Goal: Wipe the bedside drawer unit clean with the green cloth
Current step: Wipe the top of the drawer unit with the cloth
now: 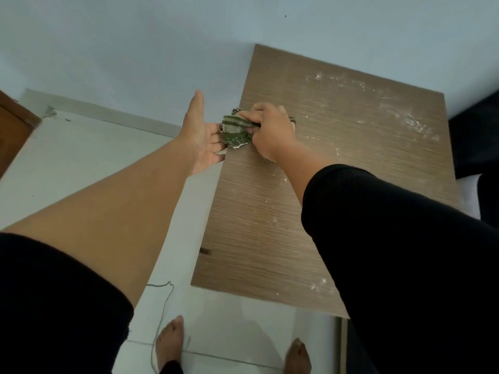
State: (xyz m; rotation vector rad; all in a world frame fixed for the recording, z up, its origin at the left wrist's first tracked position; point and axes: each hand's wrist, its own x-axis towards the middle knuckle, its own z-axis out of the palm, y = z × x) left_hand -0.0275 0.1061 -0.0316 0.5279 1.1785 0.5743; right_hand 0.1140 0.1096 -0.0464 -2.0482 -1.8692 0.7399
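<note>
Nothing here can be read: no lettering, label, brand or number shows on any surface, cloth or wall in view.

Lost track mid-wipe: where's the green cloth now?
In the head view, the green cloth sits bunched at the drawer unit top's left edge, gripped by the right hand, the open left hand beside it.

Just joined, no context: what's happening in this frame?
A person is wiping the wooden top of the drawer unit. The right hand grips the bunched green cloth at the top's left edge. The left hand is held open just off that edge, beside the cloth, as if to catch debris. White powder is scattered on the far right of the top.
</note>
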